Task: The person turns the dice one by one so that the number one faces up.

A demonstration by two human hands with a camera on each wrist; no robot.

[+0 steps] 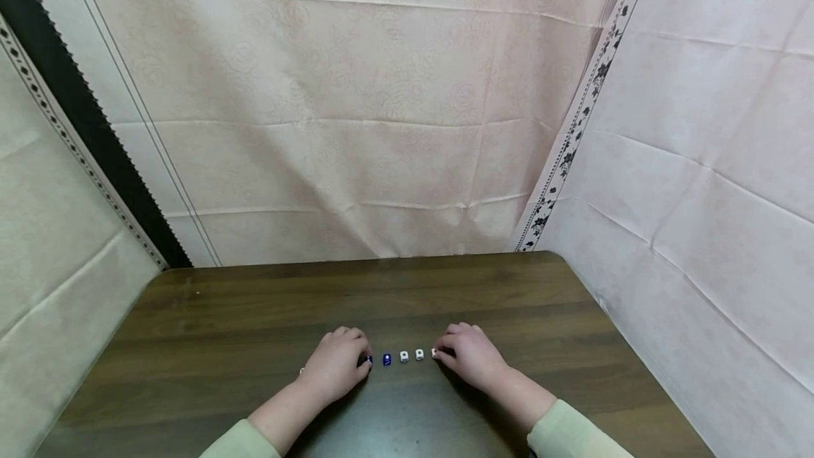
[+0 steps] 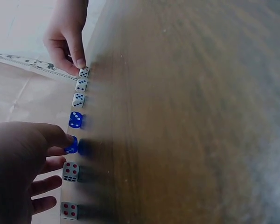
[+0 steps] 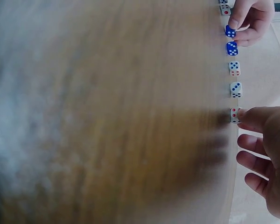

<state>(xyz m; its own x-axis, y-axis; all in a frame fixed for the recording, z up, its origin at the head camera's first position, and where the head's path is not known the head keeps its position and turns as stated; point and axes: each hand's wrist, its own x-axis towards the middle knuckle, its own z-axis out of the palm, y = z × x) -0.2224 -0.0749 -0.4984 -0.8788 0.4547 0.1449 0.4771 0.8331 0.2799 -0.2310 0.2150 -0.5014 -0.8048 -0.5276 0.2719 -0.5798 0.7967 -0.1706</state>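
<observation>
My left fingers are pinching a blue die, thumb on the side nearer me, and my right fingers pinch the white end die at the right of the row. All seven dice make one line across the worktop. Between my two grips stand the second blue die, an inner white die and its white neighbour, touched by neither hand. Outward of my left grip sit a near red-spotted die and an outer red-spotted die. I'd say a thumb-led pinch suits such small cubes: it takes one while sparing those close by, and my spare fingers spread back out of the way. Whether the pinched blue one bears fully on the wood I can't tell, since my thumb partly covers it.
</observation>
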